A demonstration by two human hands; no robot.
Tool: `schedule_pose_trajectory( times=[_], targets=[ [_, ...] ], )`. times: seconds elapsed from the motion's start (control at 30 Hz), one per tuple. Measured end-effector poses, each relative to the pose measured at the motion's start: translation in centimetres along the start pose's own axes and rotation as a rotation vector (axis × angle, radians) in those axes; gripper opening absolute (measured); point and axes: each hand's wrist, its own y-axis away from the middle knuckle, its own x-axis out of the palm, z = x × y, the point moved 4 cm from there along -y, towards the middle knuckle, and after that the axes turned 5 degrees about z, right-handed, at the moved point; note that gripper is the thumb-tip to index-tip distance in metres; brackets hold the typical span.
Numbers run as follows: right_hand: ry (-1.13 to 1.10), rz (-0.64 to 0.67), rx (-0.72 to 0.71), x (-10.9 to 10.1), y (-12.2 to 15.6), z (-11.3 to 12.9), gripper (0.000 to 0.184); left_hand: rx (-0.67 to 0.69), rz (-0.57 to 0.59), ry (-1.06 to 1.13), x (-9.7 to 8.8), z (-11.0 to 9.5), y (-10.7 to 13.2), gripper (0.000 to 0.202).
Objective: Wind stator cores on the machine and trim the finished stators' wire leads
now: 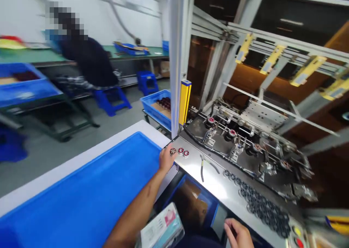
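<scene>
My left hand (165, 160) reaches to the far left end of the metal ledge (192, 163), its fingers closed around a small round part with a dark spoked face (172, 151). Just right of it, two similar round parts with red spoked faces, one (181, 151) and another (186, 153), lie on the ledge. Pliers (203, 164) rest there with their handles spread toward me. Low in the view, my right hand (239, 234) hovers in front of the ledge, fingers loosely bent and apart, with nothing visible in them.
Several black rings (261, 204) cover the ledge's right part, by a button box (298, 237). Behind stands a machine (245, 142) holding red-faced parts. A yellow post (185, 102), a large blue tray (103, 182) and a plastic-wrapped pack (163, 228) are near. A seated person (87, 59) is behind.
</scene>
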Motion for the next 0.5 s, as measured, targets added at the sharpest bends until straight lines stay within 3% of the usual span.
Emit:
schedule_pose_trajectory(
  times=[0.13, 0.2, 0.3, 0.4, 0.5],
  targets=[
    [0.078, 0.064, -0.26, -2.9, -6.2, 1.1, 0.035, -0.207, -0.171, -0.067, -4.7, 2.6, 2.3, 0.038],
    [0.087, 0.087, -0.36, -2.9, -9.3, 2.4, 0.029, -0.329, -0.229, -0.123, -7.6, 5.2, 3.4, 0.038],
    [0.116, 0.053, -0.456, -1.2, -15.8, 5.0, 0.026, -0.471, -0.258, -0.195, -10.6, 10.3, 3.4, 0.038],
    [0.172, 0.007, -0.464, 2.2, -23.1, 7.5, 0.041, -0.492, -0.197, -0.218, -10.7, 15.7, 0.4, 0.036],
    [0.236, -0.004, -0.427, 5.8, -28.3, 9.2, 0.056, -0.431, -0.099, -0.199, -8.3, 20.5, -4.3, 0.035]
  ],
)
